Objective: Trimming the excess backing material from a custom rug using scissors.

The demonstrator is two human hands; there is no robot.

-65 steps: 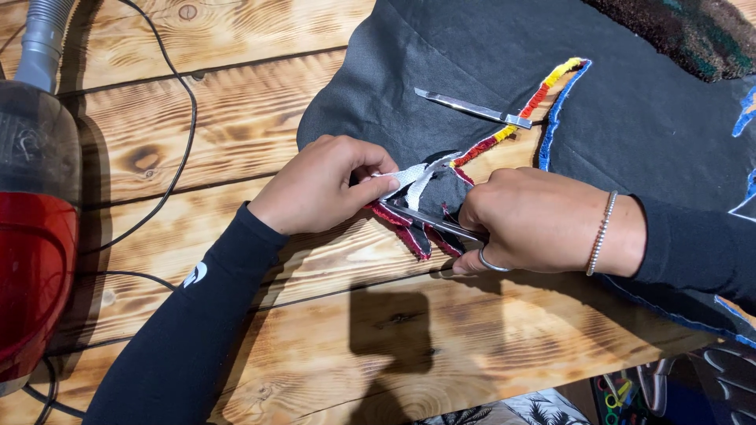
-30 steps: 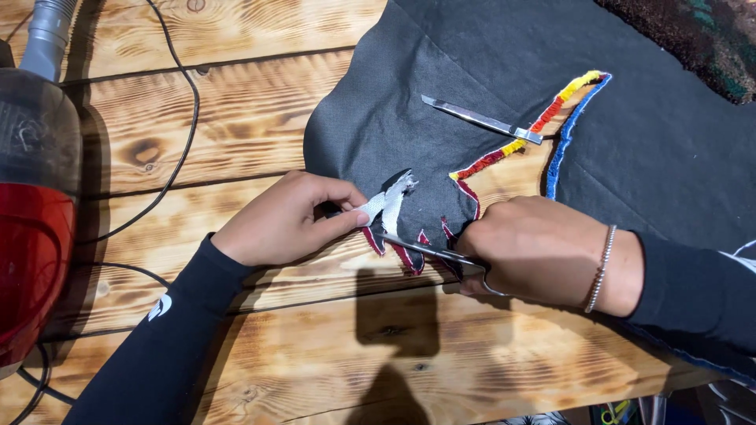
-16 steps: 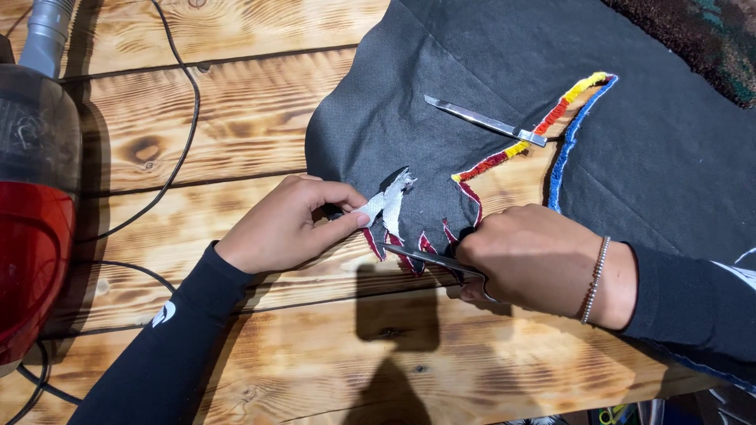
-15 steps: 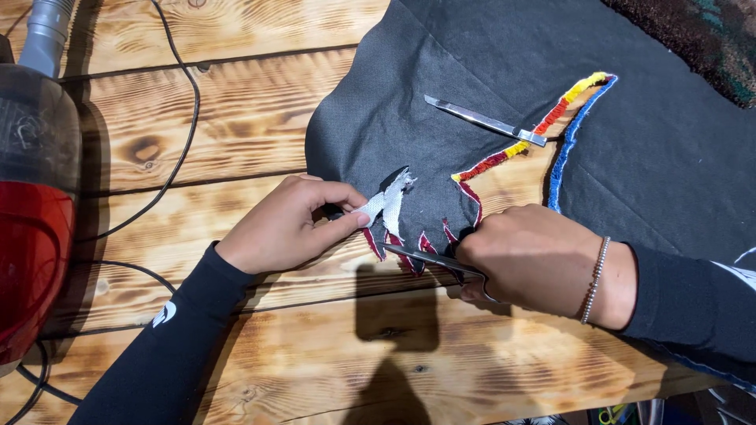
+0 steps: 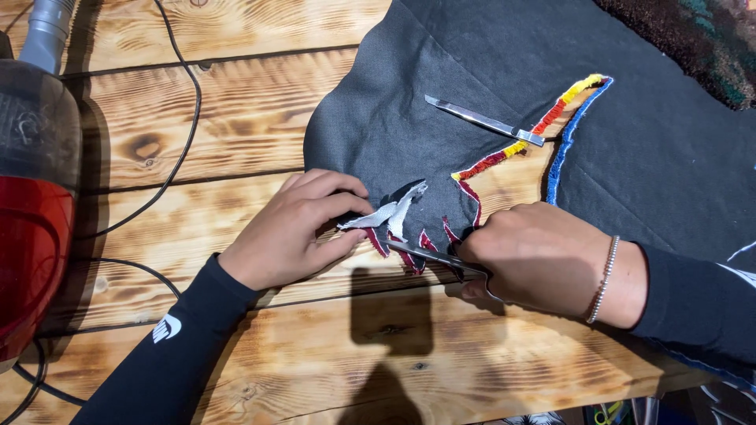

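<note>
Left hand (image 5: 295, 228) is pinching the backing flap (image 5: 390, 214) taut; right hand (image 5: 535, 256) is gripping scissors (image 5: 429, 256), best snipping close along the tufted edge (image 5: 409, 256).

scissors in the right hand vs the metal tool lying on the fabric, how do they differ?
The scissors are gripped by the right hand, blades at the red-edged fabric tips; the loose metal tool lies untouched, flat on the dark fabric. The scissors show only their blades, the handles hidden in the hand; the tool shows full length. The scissors sit over the wooden table; the tool's end rests by the yellow-red trim. Both are slim and silvery.
</note>
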